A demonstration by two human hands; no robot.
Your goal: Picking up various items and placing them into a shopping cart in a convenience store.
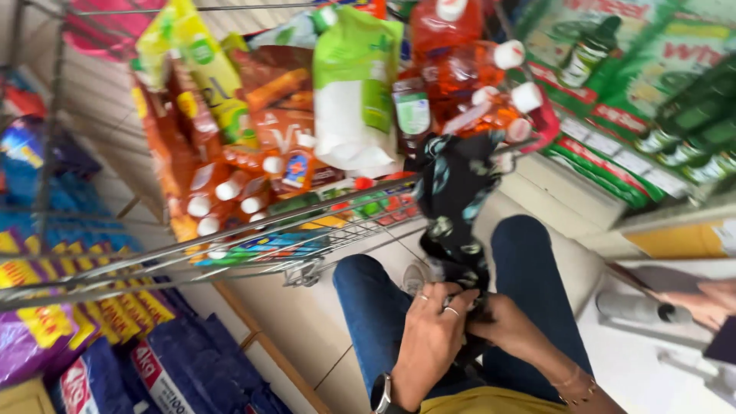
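A dark floral-patterned cloth bag [454, 201] hangs from the near rail of a wire shopping cart [230, 247]. Both my hands grip its lower end in front of my blue jeans. My left hand [431, 331], with rings and a wristwatch, clutches the fabric from the left. My right hand [507, 325], with a thin bracelet, holds it from the right. The cart is full of orange bottles with white caps [460, 54], a green-and-white pouch [354, 92], and orange and yellow packets [192, 84].
Shelves at the left hold blue and purple packaged bags [92, 337]. At the right stands a shelf with green cartons and green bottles [675, 123]. Beige tiled floor lies under the cart. Another person's hand [709, 299] shows at the right edge.
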